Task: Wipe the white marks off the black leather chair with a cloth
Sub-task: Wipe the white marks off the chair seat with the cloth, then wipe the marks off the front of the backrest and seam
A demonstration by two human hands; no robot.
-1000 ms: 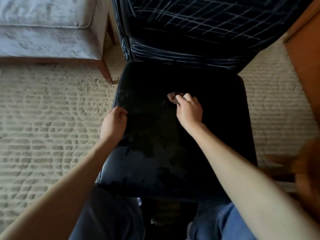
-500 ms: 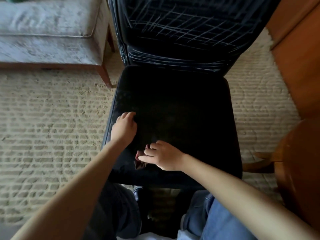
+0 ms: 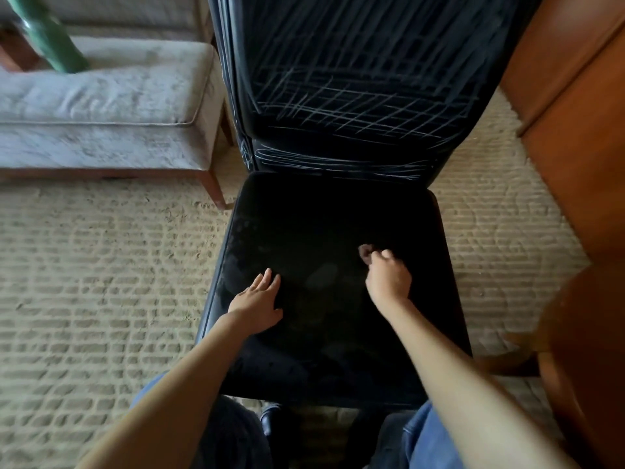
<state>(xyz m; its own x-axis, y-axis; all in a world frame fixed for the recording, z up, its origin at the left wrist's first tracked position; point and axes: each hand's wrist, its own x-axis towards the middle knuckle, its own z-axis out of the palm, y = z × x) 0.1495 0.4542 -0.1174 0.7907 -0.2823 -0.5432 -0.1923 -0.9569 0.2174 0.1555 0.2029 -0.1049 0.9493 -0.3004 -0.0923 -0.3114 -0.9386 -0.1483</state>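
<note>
Looking at the black chair (image 3: 333, 211) first: the seat reads mostly clean, but the backrest (image 3: 365, 38) is covered in white marks (image 3: 355, 111), so I'd say the bulk of the job is ahead. Left hand (image 3: 257, 301) lies flat with straight fingers, bracing the seat's left side. Right hand (image 3: 389, 277) has swung from the front edge up to mid-seat, fingers bunched round a small dark cloth (image 3: 365, 251), which is hard to make out against the leather.

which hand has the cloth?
The right hand: its fingers are curled round the dark cloth on the chair seat. The left hand rests flat on the seat, fingers straight, holding nothing.
</note>
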